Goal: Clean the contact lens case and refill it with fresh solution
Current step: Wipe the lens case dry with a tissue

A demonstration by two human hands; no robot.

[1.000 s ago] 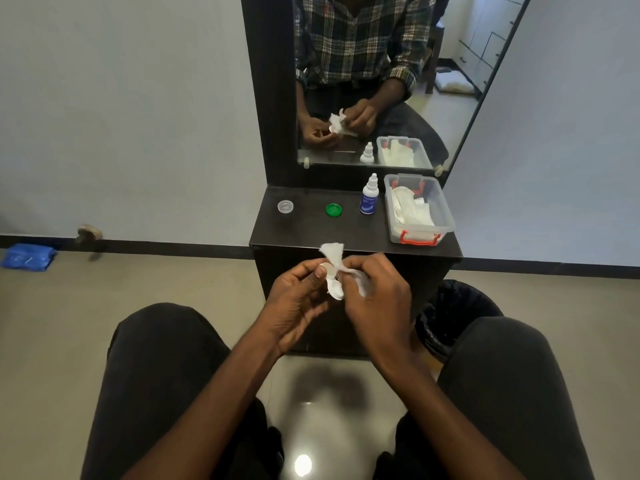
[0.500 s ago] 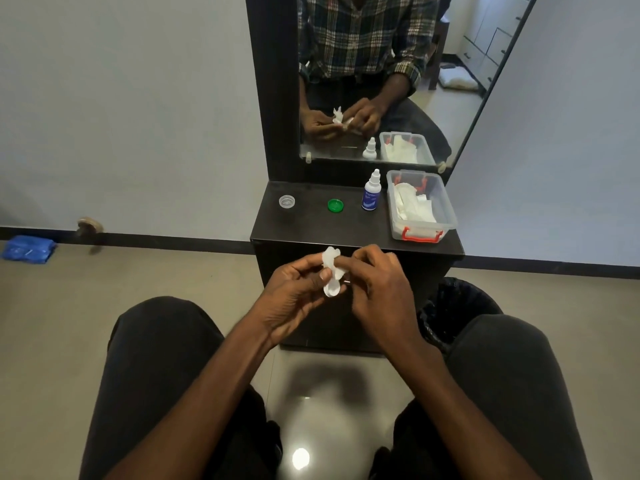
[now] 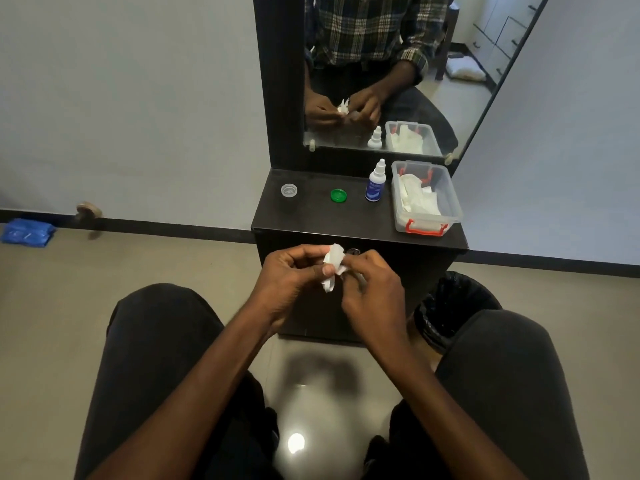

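I see bare dark cabinet top (image 3: 311, 220) along its front edge; clear round cap (image 3: 289, 190), green round cap (image 3: 338, 195), white dropper bottle (image 3: 375, 183) and clear plastic box (image 3: 425, 197) stand behind.

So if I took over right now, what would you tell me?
Left hand pinches a white tissue. Right hand is curled round something small against the tissue, probably the lens case; it is mostly hidden.
On the dresser top: clear cap, green cap, solution bottle standing capped, tissue box.
Done: both caps off. Left: finish wiping, refill, cap.
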